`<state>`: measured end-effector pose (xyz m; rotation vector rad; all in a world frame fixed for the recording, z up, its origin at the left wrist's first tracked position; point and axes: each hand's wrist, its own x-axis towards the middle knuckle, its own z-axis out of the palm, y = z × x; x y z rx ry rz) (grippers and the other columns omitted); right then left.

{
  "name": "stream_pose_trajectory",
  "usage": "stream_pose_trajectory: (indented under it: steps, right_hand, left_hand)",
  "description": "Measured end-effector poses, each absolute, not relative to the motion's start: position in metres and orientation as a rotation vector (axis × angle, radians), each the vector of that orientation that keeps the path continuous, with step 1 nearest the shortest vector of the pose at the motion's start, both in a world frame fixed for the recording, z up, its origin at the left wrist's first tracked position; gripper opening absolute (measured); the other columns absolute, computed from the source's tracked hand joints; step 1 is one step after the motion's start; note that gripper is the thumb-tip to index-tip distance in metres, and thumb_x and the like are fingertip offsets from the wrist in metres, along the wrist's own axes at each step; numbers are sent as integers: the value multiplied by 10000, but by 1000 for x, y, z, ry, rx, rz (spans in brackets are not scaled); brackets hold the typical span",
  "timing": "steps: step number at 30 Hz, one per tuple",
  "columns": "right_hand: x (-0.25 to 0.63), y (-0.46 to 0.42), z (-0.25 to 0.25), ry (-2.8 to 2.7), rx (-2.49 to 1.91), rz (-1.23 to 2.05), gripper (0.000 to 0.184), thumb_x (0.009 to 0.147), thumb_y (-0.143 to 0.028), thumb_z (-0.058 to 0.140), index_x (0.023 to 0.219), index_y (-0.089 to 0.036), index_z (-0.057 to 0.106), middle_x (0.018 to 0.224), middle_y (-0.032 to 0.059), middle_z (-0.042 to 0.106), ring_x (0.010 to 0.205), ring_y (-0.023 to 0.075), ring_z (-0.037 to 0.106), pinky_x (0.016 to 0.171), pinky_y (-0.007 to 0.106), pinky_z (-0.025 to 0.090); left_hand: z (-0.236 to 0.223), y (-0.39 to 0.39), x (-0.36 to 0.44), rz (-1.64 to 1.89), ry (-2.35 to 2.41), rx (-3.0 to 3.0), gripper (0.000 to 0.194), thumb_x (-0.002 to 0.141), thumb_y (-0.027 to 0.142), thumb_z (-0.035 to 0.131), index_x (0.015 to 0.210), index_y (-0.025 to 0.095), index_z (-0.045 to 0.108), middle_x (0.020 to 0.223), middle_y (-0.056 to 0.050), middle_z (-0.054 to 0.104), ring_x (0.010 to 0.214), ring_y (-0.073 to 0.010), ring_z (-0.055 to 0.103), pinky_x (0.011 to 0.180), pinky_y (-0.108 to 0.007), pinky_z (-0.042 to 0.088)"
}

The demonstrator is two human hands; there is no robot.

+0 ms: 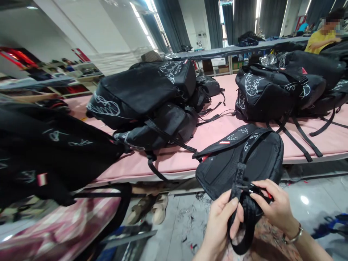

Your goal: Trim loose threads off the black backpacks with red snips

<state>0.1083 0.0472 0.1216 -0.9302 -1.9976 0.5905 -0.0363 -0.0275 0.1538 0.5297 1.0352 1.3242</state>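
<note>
A black backpack (217, 174) with white scribble drawings leans at the front edge of the table, its strap side towards me. My left hand (221, 217) pinches a black webbing strap (240, 250) that hangs in a loop below the bag. Just to the right, my right hand (274, 203) is closed around a small dark tool (265, 195) with a bit of red, which looks like thread snips. Its narrow tip points left against the strap, close to my left fingertips. The fingers hide most of the tool.
Black backpacks (141, 90) are piled on the pink table (163, 165), with another pile (272, 90) at right. A black bag (54, 152) is at near left, above checked cloth (89, 217). Sandals (160, 209) and thread scraps lie on the floor. A person in yellow (322, 38) works behind.
</note>
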Motion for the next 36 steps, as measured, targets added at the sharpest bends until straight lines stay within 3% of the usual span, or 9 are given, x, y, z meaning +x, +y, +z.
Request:
stream_pose_trajectory:
  steps: [7, 17, 23, 27, 30, 32, 34, 36]
  right_hand:
    - [110, 50, 122, -2056, -909, 509, 142, 806, -247, 571, 927, -176, 596, 845, 39, 632, 742, 122, 577, 663, 243, 464]
    - [112, 48, 125, -1897, -984, 750, 93, 815, -231, 567, 895, -189, 588, 833, 18, 618, 752, 88, 573, 648, 173, 462]
    - [114, 48, 126, -2013, -910, 753, 84, 814, -234, 565, 879, -200, 607, 816, 6, 620, 742, 92, 563, 698, 196, 440]
    - [116, 48, 123, -1698, -1021, 1094, 150, 825, -316, 547, 861, -179, 595, 758, 22, 579, 674, 89, 528, 599, 172, 422]
    - [112, 51, 123, -1389, -1003, 1446, 298, 851, -425, 472, 965, -169, 573, 621, 0, 473, 526, 70, 407, 483, 166, 355]
    - [105, 52, 127, -1352, -964, 1619, 365, 803, -452, 531, 1025, -164, 565, 655, 5, 488, 570, 78, 439, 534, 172, 392]
    - [98, 53, 134, -1407, -973, 1709, 373, 722, -435, 623, 950, -142, 586, 735, 27, 534, 672, 101, 497, 628, 189, 430]
    - [90, 54, 140, -1427, -996, 1749, 343, 689, -437, 647, 794, -119, 573, 700, 24, 520, 647, 94, 480, 598, 184, 414]
  left_hand:
    - [151, -27, -34, 1272, 1156, 647, 314, 827, 314, 542, 1061, 107, 578, 489, 20, 499, 331, 0, 315, 403, -144, 164]
    - [143, -28, -39, 1265, 1076, 561, 350, 836, 315, 524, 1108, 97, 543, 408, 51, 427, 275, -4, 241, 367, -151, 147]
    - [146, -28, -37, 1251, 1068, 580, 304, 826, 287, 548, 1069, 104, 551, 461, 30, 482, 290, -6, 297, 339, -125, 164]
    - [146, -26, -44, 1258, 678, 358, 214, 860, 317, 479, 858, 119, 559, 370, 78, 291, 237, -15, 169, 280, -118, 157]
    - [146, -23, -48, 1158, 275, 151, 324, 898, 328, 384, 642, 137, 439, 350, 91, 171, 219, -17, 74, 255, -118, 184]
    - [144, -21, -45, 1061, 101, 60, 355, 906, 332, 353, 603, 147, 367, 345, 90, 159, 216, -17, 53, 250, -114, 191]
    - [141, -22, -39, 964, 55, 49, 356, 903, 343, 359, 603, 151, 365, 339, 86, 167, 213, -22, 83, 249, -114, 192]
    - [138, -24, -33, 935, 136, 107, 324, 892, 344, 387, 636, 149, 428, 334, 78, 190, 217, -37, 148, 254, -124, 209]
